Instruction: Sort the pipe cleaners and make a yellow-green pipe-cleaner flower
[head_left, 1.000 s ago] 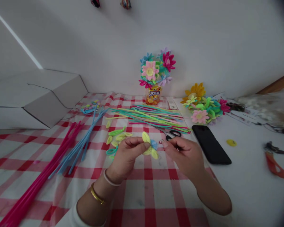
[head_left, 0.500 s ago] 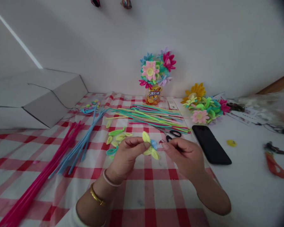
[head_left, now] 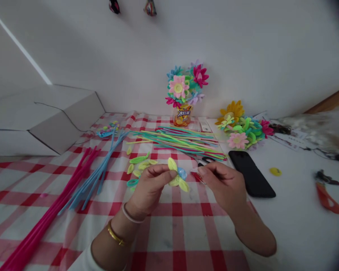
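Note:
My left hand pinches a pale yellow pipe-cleaner flower by its left petals, between thumb and fingertips. A fuzzy blue centre faces right on it. To the right of the flower and apart from it, my right hand is closed in a pinch. A small whitish thread-like bit shows at its fingertips, too small to name. Left of my left hand lie loose yellow petal loops, a green leaf loop and a teal loop. Behind my right hand are scissors, partly hidden.
Mixed pipe cleaners lie across the checked cloth; blue and magenta bundles lie left. A bottle vase holds finished flowers. More flowers, a black phone and orange-handled pliers lie right. A white box stands left.
My right hand has drawn slightly right, widening the gap to the flower. My left hand keeps its hold on the flower with barely any movement.

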The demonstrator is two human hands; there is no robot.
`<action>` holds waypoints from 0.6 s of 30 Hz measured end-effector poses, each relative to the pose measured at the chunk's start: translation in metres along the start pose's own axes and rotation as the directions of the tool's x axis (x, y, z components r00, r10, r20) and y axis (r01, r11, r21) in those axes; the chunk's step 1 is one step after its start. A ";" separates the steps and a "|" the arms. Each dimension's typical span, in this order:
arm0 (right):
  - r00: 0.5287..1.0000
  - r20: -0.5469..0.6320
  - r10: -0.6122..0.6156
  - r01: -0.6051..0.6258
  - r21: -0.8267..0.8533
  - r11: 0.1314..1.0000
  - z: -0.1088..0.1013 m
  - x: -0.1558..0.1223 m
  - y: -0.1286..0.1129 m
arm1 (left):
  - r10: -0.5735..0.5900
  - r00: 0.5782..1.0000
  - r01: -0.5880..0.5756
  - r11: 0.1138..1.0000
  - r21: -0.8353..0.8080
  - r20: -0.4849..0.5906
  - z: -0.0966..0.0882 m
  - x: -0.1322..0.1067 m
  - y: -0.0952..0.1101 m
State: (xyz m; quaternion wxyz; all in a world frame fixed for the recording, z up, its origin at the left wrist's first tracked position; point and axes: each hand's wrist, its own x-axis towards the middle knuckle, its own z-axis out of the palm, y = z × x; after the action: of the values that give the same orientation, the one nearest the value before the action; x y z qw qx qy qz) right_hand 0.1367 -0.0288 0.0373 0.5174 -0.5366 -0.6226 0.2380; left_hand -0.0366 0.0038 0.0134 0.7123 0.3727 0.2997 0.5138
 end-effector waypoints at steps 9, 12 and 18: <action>0.992 0.123 0.011 -0.003 -0.061 0.998 0.002 -0.002 0.003 | -0.022 0.999 0.016 0.991 -0.130 -0.045 0.005 -0.001 0.003; 0.994 0.103 0.042 -0.028 -0.134 0.991 0.001 0.004 0.006 | -0.028 0.997 0.015 0.985 -0.175 -0.073 0.004 -0.001 0.007; 0.985 0.006 0.174 -0.167 -0.250 0.954 -0.014 0.021 0.030 | 0.044 0.991 -0.068 0.977 -0.201 -0.124 -0.001 0.004 0.016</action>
State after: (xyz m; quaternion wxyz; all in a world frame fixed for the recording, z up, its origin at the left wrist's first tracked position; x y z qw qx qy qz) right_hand 0.1642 -0.0036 0.0249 0.4147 -0.6457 -0.6060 0.2093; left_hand -0.0442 0.0107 0.0264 0.7129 0.2745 0.2766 0.5830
